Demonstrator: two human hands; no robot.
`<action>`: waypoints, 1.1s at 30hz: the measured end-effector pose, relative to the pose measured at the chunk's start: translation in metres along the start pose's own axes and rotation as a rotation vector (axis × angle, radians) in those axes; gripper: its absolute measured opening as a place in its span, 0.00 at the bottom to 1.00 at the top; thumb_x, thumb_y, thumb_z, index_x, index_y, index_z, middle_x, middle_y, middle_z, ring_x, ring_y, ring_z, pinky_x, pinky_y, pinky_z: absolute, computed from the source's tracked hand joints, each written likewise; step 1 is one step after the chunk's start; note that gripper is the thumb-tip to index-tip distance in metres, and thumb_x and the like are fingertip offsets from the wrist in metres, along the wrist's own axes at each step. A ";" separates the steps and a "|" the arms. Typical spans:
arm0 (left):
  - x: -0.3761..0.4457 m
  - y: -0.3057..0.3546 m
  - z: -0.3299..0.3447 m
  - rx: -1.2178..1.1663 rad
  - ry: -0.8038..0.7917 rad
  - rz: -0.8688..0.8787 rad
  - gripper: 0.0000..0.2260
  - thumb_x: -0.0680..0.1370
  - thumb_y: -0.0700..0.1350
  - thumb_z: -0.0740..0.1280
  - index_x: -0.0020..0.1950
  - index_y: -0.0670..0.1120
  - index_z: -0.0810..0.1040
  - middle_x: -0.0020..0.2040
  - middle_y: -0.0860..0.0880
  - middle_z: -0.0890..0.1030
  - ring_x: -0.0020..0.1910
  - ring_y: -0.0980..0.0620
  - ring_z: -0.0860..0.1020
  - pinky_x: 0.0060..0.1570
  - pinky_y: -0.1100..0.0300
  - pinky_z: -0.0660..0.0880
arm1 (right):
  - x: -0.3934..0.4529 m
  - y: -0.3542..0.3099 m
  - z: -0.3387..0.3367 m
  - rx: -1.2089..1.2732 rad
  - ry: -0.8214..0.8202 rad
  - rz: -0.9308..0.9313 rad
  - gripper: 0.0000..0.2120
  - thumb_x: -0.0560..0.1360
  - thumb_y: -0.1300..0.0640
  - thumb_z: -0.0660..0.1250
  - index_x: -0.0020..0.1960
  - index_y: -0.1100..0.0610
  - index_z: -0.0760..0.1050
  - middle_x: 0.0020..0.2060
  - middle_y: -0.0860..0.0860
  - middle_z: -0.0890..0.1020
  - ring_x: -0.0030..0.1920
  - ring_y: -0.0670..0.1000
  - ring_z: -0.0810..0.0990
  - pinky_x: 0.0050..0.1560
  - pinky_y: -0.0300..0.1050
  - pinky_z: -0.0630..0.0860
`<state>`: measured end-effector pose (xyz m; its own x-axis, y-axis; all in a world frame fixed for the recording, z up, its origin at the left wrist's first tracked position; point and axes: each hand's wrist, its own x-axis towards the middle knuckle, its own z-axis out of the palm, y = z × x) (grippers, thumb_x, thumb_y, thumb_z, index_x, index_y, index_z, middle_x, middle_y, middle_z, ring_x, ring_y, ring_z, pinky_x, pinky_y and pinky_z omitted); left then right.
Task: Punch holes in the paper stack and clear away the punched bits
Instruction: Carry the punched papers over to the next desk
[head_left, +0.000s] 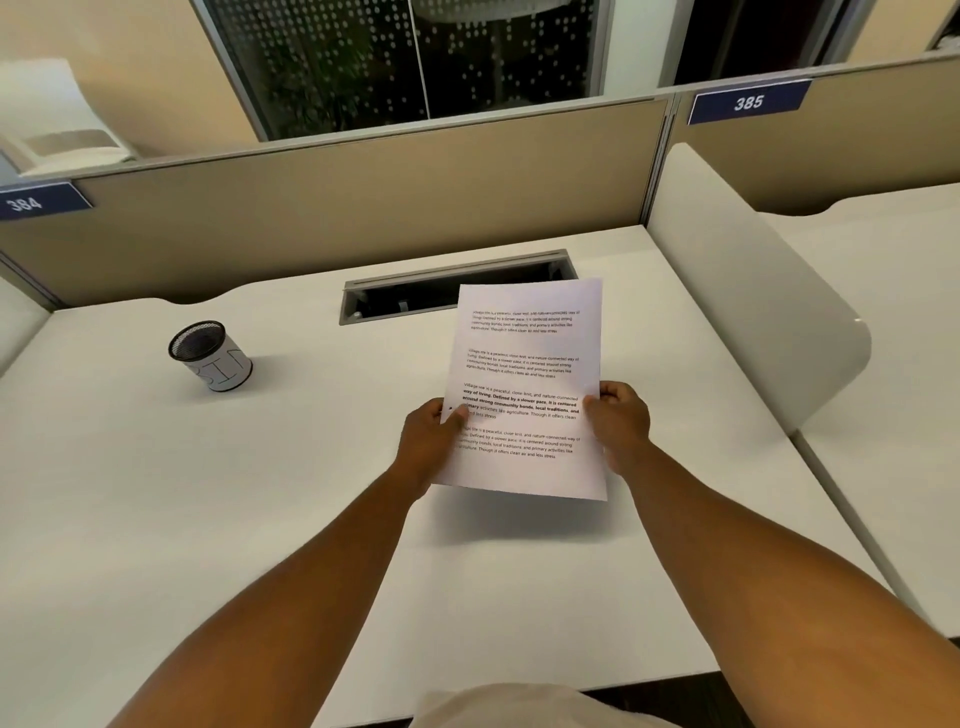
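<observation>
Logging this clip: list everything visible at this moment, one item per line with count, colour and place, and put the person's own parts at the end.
paper stack: one, white with black printed text, held up above the desk, centre right
mesh cup: one, black mesh with a white wrap, standing on the desk at left
desk: one, white, filling the foreground
cable tray opening: one, grey frame with dark inside, at the desk's back edge, partly behind the paper
partition: one, beige, behind the desk
number plates: two, blue with white digits, 384 at left, 385 at right
side divider: one, white, right of the desk
hole punch: none in view
left hand: gripping the paper's left edge
right hand: gripping the paper's right edge
</observation>
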<state>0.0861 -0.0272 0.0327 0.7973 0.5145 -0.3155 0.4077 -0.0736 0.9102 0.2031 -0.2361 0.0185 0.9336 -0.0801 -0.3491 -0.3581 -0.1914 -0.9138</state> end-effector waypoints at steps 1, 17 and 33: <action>0.001 0.001 -0.001 -0.007 0.027 -0.015 0.09 0.79 0.50 0.68 0.53 0.47 0.82 0.50 0.50 0.86 0.48 0.47 0.84 0.50 0.52 0.81 | 0.000 -0.002 0.001 0.000 0.008 -0.015 0.10 0.72 0.63 0.63 0.52 0.56 0.77 0.48 0.52 0.83 0.46 0.53 0.81 0.50 0.47 0.79; 0.011 0.012 -0.005 0.184 -0.002 -0.060 0.18 0.79 0.55 0.66 0.45 0.40 0.83 0.46 0.46 0.86 0.45 0.46 0.84 0.56 0.46 0.79 | -0.001 -0.020 -0.006 -0.010 0.058 -0.115 0.10 0.77 0.62 0.62 0.57 0.59 0.75 0.51 0.54 0.80 0.47 0.53 0.77 0.46 0.43 0.72; 0.039 0.040 0.005 0.019 0.071 0.016 0.09 0.79 0.51 0.68 0.51 0.47 0.82 0.51 0.46 0.85 0.47 0.49 0.81 0.58 0.48 0.78 | 0.011 -0.022 -0.013 -0.050 -0.032 -0.131 0.09 0.76 0.62 0.62 0.56 0.58 0.75 0.52 0.54 0.81 0.47 0.53 0.78 0.42 0.42 0.72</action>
<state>0.1357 -0.0140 0.0552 0.7705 0.5722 -0.2809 0.4044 -0.0982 0.9093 0.2208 -0.2454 0.0376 0.9719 -0.0206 -0.2346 -0.2323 -0.2472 -0.9407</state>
